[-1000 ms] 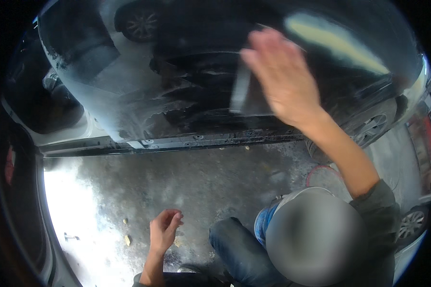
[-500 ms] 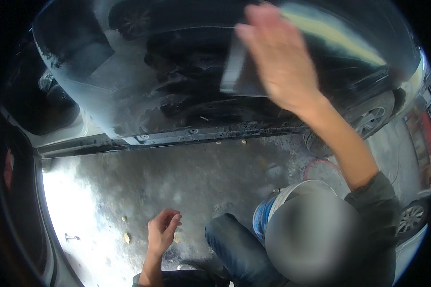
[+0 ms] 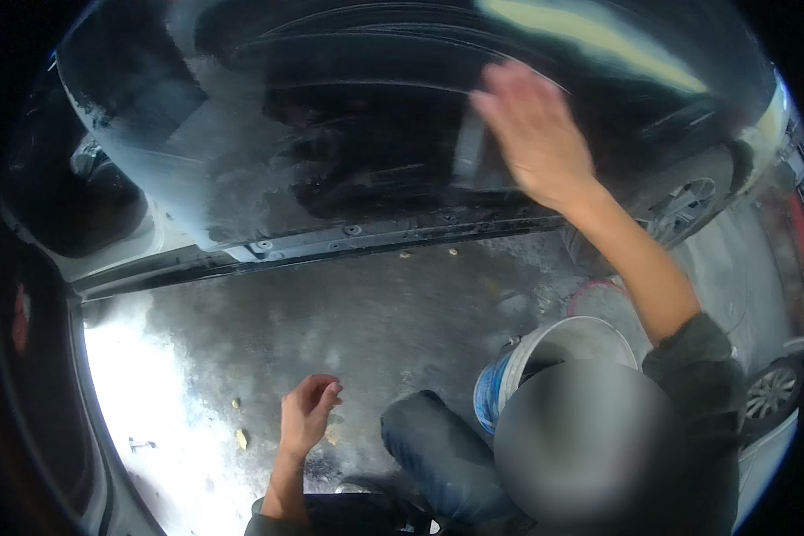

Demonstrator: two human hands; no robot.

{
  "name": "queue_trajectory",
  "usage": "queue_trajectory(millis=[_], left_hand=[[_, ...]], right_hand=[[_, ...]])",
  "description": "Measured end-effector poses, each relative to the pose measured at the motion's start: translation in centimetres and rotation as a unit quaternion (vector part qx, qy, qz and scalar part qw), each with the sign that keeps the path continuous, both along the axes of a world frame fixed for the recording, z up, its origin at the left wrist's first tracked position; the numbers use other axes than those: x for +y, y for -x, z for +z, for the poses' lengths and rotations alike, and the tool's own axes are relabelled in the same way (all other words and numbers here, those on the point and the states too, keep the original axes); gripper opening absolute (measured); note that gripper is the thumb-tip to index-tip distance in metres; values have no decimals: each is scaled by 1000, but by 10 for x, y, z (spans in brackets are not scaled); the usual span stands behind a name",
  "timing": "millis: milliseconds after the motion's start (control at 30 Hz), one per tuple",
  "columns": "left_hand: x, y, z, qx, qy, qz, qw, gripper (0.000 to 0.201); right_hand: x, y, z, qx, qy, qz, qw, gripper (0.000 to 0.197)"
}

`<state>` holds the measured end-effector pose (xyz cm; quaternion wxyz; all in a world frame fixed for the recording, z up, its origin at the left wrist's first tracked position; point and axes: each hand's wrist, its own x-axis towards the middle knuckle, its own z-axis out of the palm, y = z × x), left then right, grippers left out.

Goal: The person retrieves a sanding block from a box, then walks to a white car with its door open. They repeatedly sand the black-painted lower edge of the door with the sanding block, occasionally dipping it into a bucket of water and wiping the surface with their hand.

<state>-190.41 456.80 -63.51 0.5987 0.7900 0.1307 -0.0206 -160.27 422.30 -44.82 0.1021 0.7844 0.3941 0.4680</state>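
Observation:
My right hand lies flat against a black car body panel, its fingers stretched out and blurred by motion. Beside its fingers, a pale strip shows on the panel; I cannot tell whether it is a sheet under the palm or a reflection. Thin curved streaks cross the dark surface, which looks wet. Beyond the hand runs a cream-coloured patch, and dull grey areas mark the left end. Low above the floor, my left hand hangs with loosely curled fingers and a gap at the thumb; nothing shows in it.
A white and blue bucket stands by my right knee, partly covered by a blurred round patch. The car's wheel is beyond my right forearm. An open door borders the left side. Small bits lie on the concrete floor.
My right hand has moved nearer and slightly right along the panel, and the pale strip has shifted with it. More curved streaks show on the panel. My left hand has barely moved.

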Motion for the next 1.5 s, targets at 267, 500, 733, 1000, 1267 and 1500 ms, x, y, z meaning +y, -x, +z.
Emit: queue_trajectory(millis=[267, 500, 733, 1000, 1267, 1500], left_hand=[[9, 3, -9, -34, -58, -22, 997, 22], [-35, -10, 17, -57, -65, -63, 994, 21], [-46, 2, 40, -81, -114, -72, 988, 14], [-42, -10, 37, -97, -108, -37, 989, 14], [-13, -20, 23, -130, -142, 5, 981, 13], [3, -81, 94, -321, -367, -13, 873, 20]], right_hand=[[-177, 153, -72, 570, -664, -91, 475, 46], [-194, 245, -168, 723, -636, -42, 267, 41], [-152, 243, -349, 855, -385, -324, 131, 33], [-221, 269, -432, 784, -501, -345, 122, 43], [-179, 258, -423, 795, -472, -364, 117, 47], [-180, 268, -348, 700, -644, -310, -1, 32]])
